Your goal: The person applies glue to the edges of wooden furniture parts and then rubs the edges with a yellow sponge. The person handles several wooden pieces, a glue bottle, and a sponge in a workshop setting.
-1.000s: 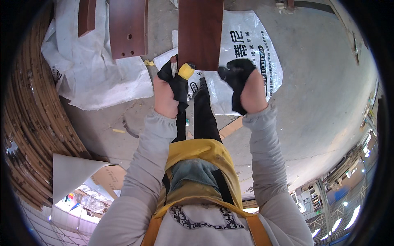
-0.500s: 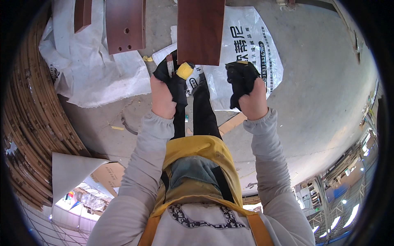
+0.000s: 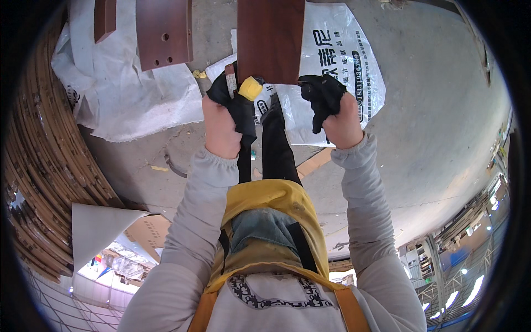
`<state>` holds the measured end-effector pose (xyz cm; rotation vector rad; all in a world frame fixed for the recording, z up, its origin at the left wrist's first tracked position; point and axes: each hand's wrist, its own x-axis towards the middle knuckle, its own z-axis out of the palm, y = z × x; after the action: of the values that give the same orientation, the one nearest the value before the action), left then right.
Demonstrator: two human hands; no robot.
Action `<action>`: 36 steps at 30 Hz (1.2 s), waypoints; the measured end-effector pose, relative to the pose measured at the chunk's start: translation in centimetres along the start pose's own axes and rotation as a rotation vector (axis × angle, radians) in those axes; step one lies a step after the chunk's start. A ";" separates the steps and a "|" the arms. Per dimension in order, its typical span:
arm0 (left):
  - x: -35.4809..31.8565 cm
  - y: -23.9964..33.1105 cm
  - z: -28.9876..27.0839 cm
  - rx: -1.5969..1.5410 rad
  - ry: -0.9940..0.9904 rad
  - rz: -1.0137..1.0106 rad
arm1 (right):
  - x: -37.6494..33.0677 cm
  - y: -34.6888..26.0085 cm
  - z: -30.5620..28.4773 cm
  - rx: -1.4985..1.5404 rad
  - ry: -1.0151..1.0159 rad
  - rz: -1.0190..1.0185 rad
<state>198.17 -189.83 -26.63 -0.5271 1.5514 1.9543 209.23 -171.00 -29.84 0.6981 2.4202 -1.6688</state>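
A dark reddish-brown board reaches down from the top edge, its near end between my hands. My left hand, in a black fingerless glove with yellow wrapping at the thumb, is at the board's near left corner. It closes round a narrow reddish-brown strip with pale marks; the strip's lower part is hidden. At the near right corner, my right hand, gloved in black too, has curled fingers close against the board. Whatever lies inside those fingers is hidden.
Another reddish-brown board with round holes and a narrower piece lie on white sheeting at far left. A printed plastic sheet lies under the near board's right side. Stacked brown sheets curve along the left.
My right hand has moved left, from beside the board to its near right corner. The left hand stays at the left corner, still closed. The view has shifted slightly.
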 end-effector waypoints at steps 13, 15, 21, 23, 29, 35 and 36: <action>-0.3 1.0 0.7 0.049 0.023 -0.051 | 2.0 -2.0 -0.3 -0.267 0.076 -0.426; -0.3 0.9 0.6 -0.020 0.036 -0.080 | 1.8 -1.9 -0.6 -0.287 0.052 -0.526; -0.4 0.8 0.7 -0.028 0.046 -0.117 | 2.2 -1.1 1.2 -0.049 0.161 -0.349; -0.4 1.1 0.6 -0.027 0.061 -0.140 | 1.8 -1.1 1.7 -0.074 0.176 -0.359; -0.3 0.8 0.2 -0.006 0.027 -0.136 | -0.4 -1.0 1.4 -0.037 0.070 -0.283; -0.2 0.3 0.5 -0.047 0.038 -0.041 | 3.7 -4.2 0.9 0.229 0.148 -0.130; -0.2 0.5 0.4 -0.031 0.031 -0.042 | 4.2 -5.4 0.7 0.284 0.122 -0.084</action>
<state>198.04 -189.52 -26.06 -0.6013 1.5186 1.9498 203.09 -171.95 -27.01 0.7644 2.3448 -2.0887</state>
